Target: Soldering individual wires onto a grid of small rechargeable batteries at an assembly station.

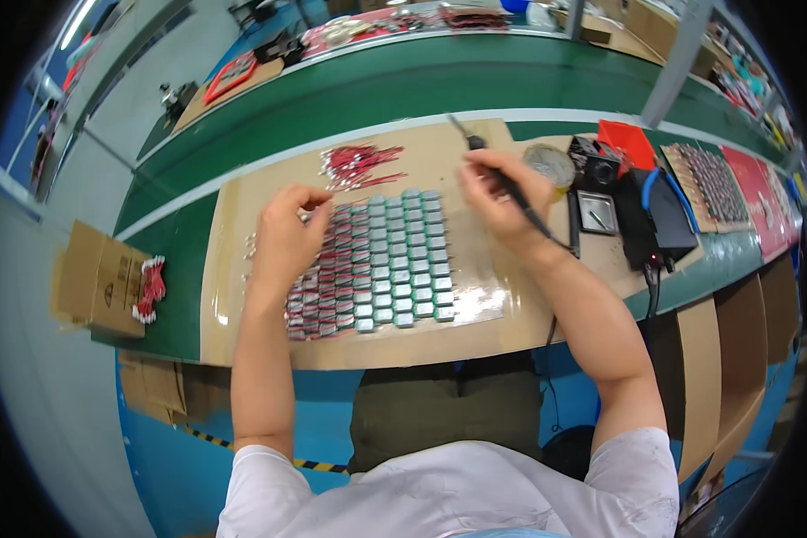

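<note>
My right hand (511, 193) grips a soldering iron (477, 143) by its dark handle, the tip pointing up and to the far left, above the board. My left hand (289, 235) is over the left side of rows of small silver-grey blocks (402, 260) with green edges. Its thumb and fingertips come together; whatever is between them is too small to make out. Red and dark wires (321, 285) lie along the left columns of blocks, partly hidden by that hand. Beyond it rests a loose pile of red wires (354, 166) with pale ends. All this sits on a brown board (475, 339).
To the right stand a round tin (549, 164), a small tray (598, 213), a black box-shaped unit (668, 220) with a blue-handled tool (686, 202), and a red bin (626, 142). At left is a cardboard box (103, 278) with a red wire bundle (151, 289) beside it.
</note>
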Available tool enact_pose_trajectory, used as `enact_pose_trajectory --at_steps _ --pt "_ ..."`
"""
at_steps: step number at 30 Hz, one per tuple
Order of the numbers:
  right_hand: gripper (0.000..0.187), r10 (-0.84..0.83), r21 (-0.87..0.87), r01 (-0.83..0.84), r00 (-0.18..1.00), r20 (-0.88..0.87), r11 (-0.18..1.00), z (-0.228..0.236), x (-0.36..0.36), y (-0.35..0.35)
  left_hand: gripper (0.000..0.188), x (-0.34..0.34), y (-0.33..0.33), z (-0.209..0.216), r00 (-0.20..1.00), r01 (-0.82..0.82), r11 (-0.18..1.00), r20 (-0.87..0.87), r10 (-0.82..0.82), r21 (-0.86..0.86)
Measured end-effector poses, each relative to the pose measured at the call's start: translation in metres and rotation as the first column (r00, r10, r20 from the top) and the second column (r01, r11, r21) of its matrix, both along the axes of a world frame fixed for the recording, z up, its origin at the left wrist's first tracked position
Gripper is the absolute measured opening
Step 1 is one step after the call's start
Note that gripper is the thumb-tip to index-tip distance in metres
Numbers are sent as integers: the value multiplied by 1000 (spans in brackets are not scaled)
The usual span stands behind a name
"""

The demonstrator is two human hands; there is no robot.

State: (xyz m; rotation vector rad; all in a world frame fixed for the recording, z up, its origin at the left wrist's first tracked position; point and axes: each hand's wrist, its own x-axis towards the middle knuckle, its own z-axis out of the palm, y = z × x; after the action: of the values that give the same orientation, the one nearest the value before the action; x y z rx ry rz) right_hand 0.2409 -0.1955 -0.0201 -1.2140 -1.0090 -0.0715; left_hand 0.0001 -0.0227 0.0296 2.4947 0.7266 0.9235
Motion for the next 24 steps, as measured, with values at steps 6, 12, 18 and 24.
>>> enact_pose_trajectory --at_steps 6,12,18,24 --pt "17 197 73 -223 943 268 972 11 -17 5 15 21 97 -24 906 -32 999 -422 31 3" --pt "14 165 103 -196 954 250 975 -1 -6 4 12 38 123 -38 901 37 989 -423 -97 -146" --pt "14 159 101 -190 953 259 977 -2 -4 3 13 39 108 -31 866 237 947 -488 -105 217" --pt "14 179 58 -197 956 234 979 4 -11 10 19 36 109 -21 724 288 896 -689 27 338"
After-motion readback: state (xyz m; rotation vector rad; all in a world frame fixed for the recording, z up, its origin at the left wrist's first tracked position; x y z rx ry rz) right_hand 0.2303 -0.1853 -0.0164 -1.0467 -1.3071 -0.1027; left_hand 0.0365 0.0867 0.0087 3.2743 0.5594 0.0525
